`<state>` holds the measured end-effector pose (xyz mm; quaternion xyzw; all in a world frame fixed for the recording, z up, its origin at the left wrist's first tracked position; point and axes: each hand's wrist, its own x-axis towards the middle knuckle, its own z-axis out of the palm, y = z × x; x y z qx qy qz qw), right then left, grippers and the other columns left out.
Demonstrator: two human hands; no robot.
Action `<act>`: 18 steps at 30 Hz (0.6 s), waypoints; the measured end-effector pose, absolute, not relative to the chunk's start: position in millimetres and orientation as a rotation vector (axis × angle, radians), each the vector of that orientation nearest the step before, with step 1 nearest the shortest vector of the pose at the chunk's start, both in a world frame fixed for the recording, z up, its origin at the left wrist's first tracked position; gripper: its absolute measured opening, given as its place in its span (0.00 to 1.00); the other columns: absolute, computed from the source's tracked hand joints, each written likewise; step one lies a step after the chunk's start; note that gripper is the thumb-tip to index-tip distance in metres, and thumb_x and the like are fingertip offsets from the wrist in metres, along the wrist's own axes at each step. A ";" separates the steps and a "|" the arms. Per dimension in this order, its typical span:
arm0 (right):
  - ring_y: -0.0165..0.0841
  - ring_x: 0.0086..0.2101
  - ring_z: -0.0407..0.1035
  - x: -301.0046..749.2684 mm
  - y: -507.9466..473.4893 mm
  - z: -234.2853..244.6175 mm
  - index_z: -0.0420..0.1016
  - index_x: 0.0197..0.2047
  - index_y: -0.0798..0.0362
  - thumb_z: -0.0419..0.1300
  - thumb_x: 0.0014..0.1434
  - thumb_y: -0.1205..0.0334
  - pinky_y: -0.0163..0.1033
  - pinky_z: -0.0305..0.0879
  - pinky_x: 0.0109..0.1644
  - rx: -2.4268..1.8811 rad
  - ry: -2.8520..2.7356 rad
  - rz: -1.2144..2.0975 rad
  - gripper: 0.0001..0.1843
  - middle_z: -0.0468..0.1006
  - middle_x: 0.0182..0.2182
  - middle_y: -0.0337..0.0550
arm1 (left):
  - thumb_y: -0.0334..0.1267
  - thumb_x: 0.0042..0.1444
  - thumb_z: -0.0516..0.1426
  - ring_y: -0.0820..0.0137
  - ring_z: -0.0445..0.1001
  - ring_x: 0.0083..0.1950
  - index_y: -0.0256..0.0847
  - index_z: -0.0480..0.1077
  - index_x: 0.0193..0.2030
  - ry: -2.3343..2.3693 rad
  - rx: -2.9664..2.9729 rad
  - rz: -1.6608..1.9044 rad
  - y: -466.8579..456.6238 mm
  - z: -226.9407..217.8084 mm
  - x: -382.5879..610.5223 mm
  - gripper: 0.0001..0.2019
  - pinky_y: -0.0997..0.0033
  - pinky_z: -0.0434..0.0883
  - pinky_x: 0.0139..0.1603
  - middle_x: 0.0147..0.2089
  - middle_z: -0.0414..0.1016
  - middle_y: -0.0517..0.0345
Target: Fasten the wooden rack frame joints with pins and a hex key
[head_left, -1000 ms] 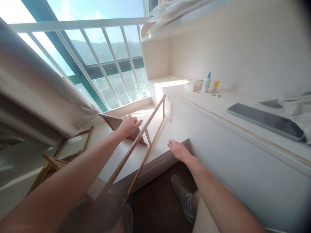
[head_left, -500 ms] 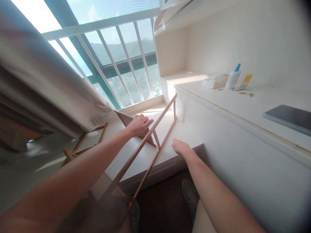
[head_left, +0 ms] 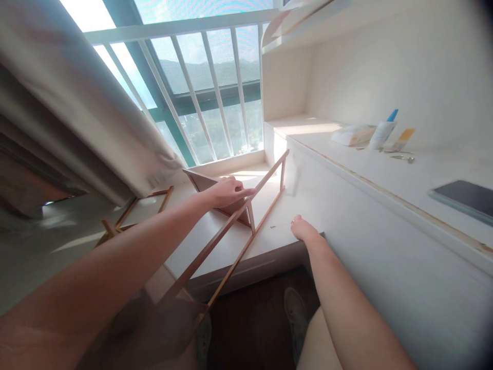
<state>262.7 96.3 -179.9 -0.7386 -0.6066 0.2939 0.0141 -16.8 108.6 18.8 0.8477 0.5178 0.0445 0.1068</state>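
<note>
A wooden frame [head_left: 227, 224] with two long rails and short crosspieces slants from my lap up over the white ledge. My left hand [head_left: 231, 192] is at its upper rail, a finger stretched out onto the wood and nothing gripped. Behind that hand a brown panel [head_left: 196, 181] joins the frame at an angle. My right hand [head_left: 303, 228] is closed low over the ledge, to the right of the frame and apart from it. Whatever its fingers pinch is too small to make out. A tiny brownish piece [head_left: 272, 226] lies on the ledge between frame and right hand.
Another wooden frame [head_left: 165, 199] lies at the left by the curtain [head_left: 115, 128]. On the white counter [head_left: 346, 164] at the right are a soft packet [head_left: 352, 135], a blue-tipped bottle [head_left: 382, 134], a yellow-capped tube [head_left: 404, 137], small metal bits [head_left: 403, 159] and a phone [head_left: 464, 200].
My left hand has moved right, its finger now on the upper rail. My right hand has drawn right, away from the frame. The tiny piece now shows on the ledge.
</note>
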 end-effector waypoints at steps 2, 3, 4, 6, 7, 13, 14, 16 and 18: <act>0.50 0.54 0.75 263.4 95.9 -180.9 0.60 0.68 0.62 0.48 0.67 0.66 0.52 0.68 0.54 -2.316 -1.873 0.900 0.27 0.78 0.54 0.70 | 0.71 0.60 0.44 0.60 0.73 0.38 0.42 0.70 0.30 1.534 2.494 0.142 106.2 18.5 -15.6 0.33 0.59 0.64 0.41 0.37 0.77 0.48; 0.51 0.54 0.75 263.1 95.7 -181.0 0.60 0.68 0.62 0.48 0.67 0.65 0.52 0.68 0.54 -2.323 -1.867 0.893 0.28 0.78 0.54 0.70 | 0.71 0.60 0.45 0.60 0.72 0.38 0.42 0.70 0.30 1.538 2.494 0.147 105.1 18.2 -14.9 0.33 0.59 0.64 0.42 0.37 0.77 0.47; 0.51 0.54 0.75 262.9 95.6 -180.7 0.59 0.68 0.62 0.49 0.67 0.65 0.52 0.68 0.54 -2.328 -1.861 0.885 0.28 0.77 0.55 0.70 | 0.71 0.59 0.45 0.59 0.72 0.39 0.42 0.69 0.30 1.543 2.495 0.151 103.9 18.0 -14.2 0.33 0.59 0.64 0.42 0.37 0.76 0.47; 0.51 0.54 0.75 263.4 95.5 -179.2 0.59 0.68 0.62 0.50 0.67 0.61 0.52 0.68 0.53 -2.338 -1.850 0.870 0.29 0.77 0.55 0.70 | 0.72 0.58 0.46 0.57 0.72 0.41 0.42 0.69 0.29 1.550 2.496 0.151 102.2 17.7 -12.9 0.32 0.58 0.65 0.43 0.37 0.76 0.47; 0.52 0.54 0.75 264.2 95.4 -177.9 0.59 0.68 0.62 0.51 0.67 0.59 0.51 0.68 0.52 -2.345 -1.843 0.859 0.29 0.77 0.54 0.70 | 0.72 0.58 0.46 0.56 0.72 0.42 0.42 0.69 0.29 1.553 2.493 0.147 101.6 17.6 -12.2 0.33 0.58 0.65 0.44 0.37 0.76 0.46; 0.50 0.51 0.75 257.6 93.9 -168.7 0.61 0.67 0.55 0.53 0.67 0.55 0.50 0.67 0.50 -2.261 -1.895 0.762 0.27 0.78 0.53 0.64 | 0.72 0.58 0.44 0.50 0.70 0.50 0.41 0.71 0.31 1.575 2.464 0.091 99.6 16.1 -7.2 0.34 0.54 0.66 0.51 0.42 0.74 0.42; 0.48 0.52 0.74 251.9 93.3 -168.4 0.63 0.66 0.53 0.54 0.68 0.55 0.48 0.67 0.51 -2.196 -1.942 0.746 0.26 0.77 0.54 0.61 | 0.71 0.58 0.44 0.49 0.70 0.51 0.40 0.72 0.31 1.575 2.467 0.082 99.2 15.8 -5.7 0.34 0.53 0.66 0.52 0.43 0.74 0.42; 0.42 0.52 0.74 237.8 91.9 -169.9 0.68 0.62 0.47 0.56 0.67 0.56 0.42 0.65 0.52 -2.037 -2.054 0.726 0.21 0.75 0.57 0.53 | 0.68 0.60 0.43 0.49 0.69 0.52 0.40 0.72 0.32 1.573 2.474 0.068 98.4 15.6 -2.4 0.33 0.51 0.65 0.55 0.42 0.73 0.42; 0.39 0.51 0.74 223.7 90.5 -173.8 0.73 0.57 0.46 0.59 0.66 0.57 0.39 0.65 0.52 -1.920 -2.141 0.720 0.17 0.73 0.58 0.49 | 0.66 0.61 0.44 0.50 0.68 0.52 0.39 0.72 0.33 1.569 2.480 0.056 97.8 15.5 0.6 0.31 0.51 0.64 0.58 0.42 0.73 0.42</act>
